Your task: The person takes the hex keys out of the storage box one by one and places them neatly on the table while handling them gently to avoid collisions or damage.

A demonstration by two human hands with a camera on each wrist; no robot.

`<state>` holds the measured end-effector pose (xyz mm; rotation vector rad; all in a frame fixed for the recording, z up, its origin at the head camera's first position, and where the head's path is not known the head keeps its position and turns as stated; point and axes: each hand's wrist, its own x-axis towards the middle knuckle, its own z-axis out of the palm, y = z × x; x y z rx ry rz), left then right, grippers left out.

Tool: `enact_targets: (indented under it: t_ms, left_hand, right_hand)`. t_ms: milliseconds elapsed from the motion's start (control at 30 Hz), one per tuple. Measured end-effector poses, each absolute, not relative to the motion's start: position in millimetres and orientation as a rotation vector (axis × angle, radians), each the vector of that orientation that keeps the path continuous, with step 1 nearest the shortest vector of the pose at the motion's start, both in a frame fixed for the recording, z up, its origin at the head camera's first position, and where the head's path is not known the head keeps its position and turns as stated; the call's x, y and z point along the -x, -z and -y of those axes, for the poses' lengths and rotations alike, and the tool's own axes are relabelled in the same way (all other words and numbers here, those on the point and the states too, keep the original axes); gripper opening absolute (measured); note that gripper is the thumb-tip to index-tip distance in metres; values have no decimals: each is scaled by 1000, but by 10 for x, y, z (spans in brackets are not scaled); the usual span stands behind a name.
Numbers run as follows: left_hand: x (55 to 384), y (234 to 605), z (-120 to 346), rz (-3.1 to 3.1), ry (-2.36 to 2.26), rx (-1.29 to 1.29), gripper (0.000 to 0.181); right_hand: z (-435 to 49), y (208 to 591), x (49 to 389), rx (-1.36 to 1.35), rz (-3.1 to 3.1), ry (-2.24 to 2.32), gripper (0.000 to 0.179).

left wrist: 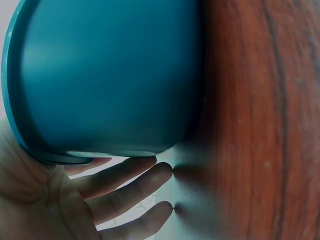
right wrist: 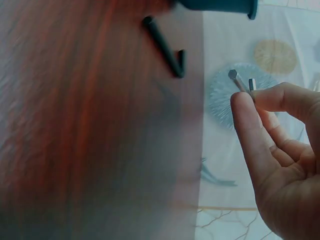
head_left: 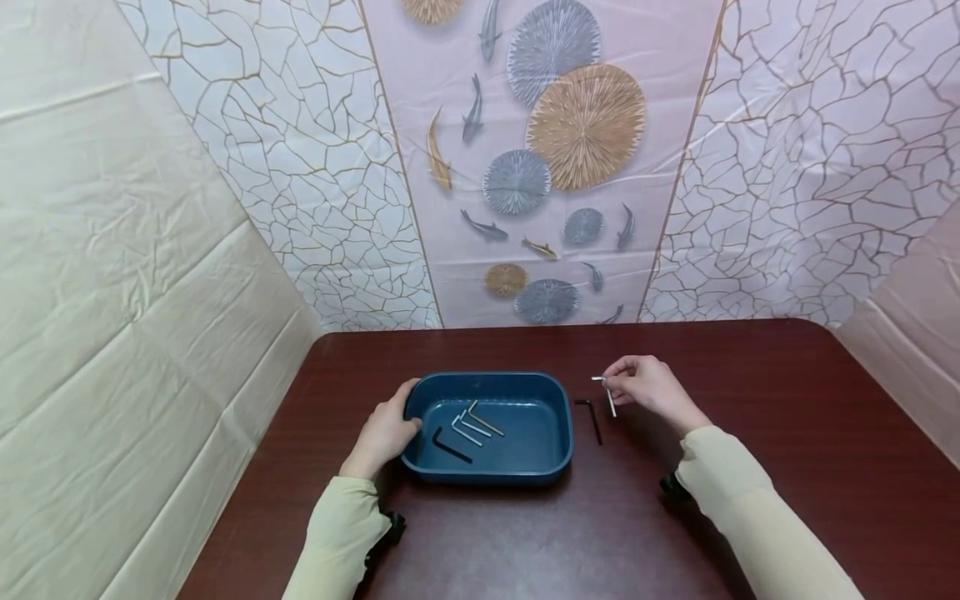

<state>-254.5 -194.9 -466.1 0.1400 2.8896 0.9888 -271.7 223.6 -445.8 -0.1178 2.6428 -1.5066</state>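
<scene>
My left hand (head_left: 385, 435) holds the left end of a blue rectangular tray (head_left: 487, 478), thumb over the rim and fingers along the outer wall. In the left wrist view those fingers (left wrist: 127, 195) are spread under the tray's corner. Inside the tray, towards its left half, lie a black hex key (head_left: 452, 448) and several silver and brassy ones. To the right of the tray, my right hand (head_left: 649, 390) pinches a silver hex key (head_left: 612, 405) between thumb and forefinger, above the table. Between that hand and the tray, another black hex key (head_left: 595, 422) lies on the tabletop.
The dark red wooden table (head_left: 525, 542) ends at a patterned curtain (head_left: 517, 250) behind. A pale cloth wall (head_left: 150, 292) borders the left side, and another stands at the far right. Black straps sit at both wrists.
</scene>
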Motion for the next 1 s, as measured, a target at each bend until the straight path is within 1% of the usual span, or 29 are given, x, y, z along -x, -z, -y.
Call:
enact_targets:
  t_ms: [267,533,1000]
  left_hand:
    - [2545,4666,1940,-2895,-987,-137,66]
    - [2536,4671,1960,-2892,-988,-133,65]
    - [2548,4668,1960,-2895,-1023,-152,64]
  right_hand:
    - [-2308,4609,2679,43,-2621,1428,19]
    - [-2299,4714,2661,63,-2609,1434,15]
    - [-2251,4710,2638,54,-2643,1356,16]
